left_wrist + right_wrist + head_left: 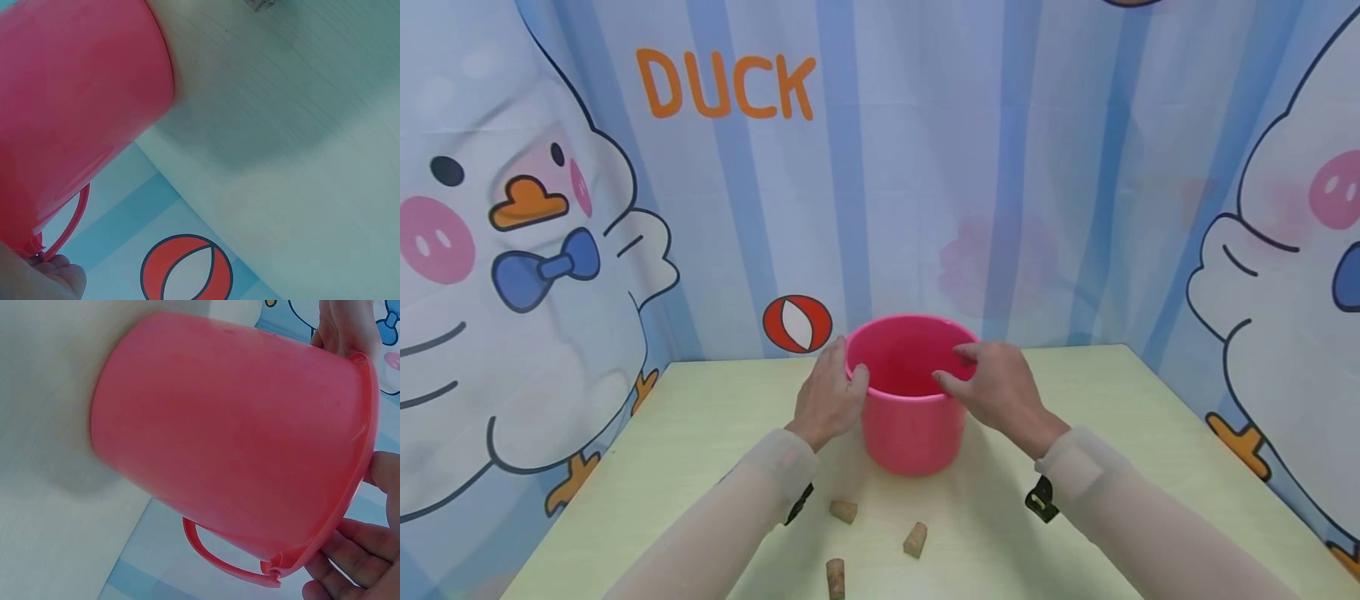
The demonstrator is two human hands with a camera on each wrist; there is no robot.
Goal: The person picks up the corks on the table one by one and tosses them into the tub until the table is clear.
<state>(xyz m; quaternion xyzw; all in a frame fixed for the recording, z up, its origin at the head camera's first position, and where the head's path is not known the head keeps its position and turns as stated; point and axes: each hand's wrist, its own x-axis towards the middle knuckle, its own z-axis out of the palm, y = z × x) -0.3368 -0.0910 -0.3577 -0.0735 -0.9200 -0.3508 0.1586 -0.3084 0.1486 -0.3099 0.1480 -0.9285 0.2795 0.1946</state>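
A pink bucket (912, 437) with its mouth up stands on the pale table (760, 392). My left hand (829, 396) grips its left rim, thumb near the front edge and fingers along the outside. On the opposite side, my right hand (1003, 383) holds the right rim, its thumb and fingertips reaching over the mouth. A thin pink handle (222, 565) hangs at the bucket's far side, seen in the right wrist view. Three corks lie in front: a short cork (843, 511), another short cork (915, 540) and a longer cork (836, 578).
A curtain (917, 167) printed with ducks and stripes hangs behind the table and along both sides. The table's back edge (1075, 347) runs just behind the bucket. Both forearms wear pale sleeves (737, 508) with dark straps at the wrists.
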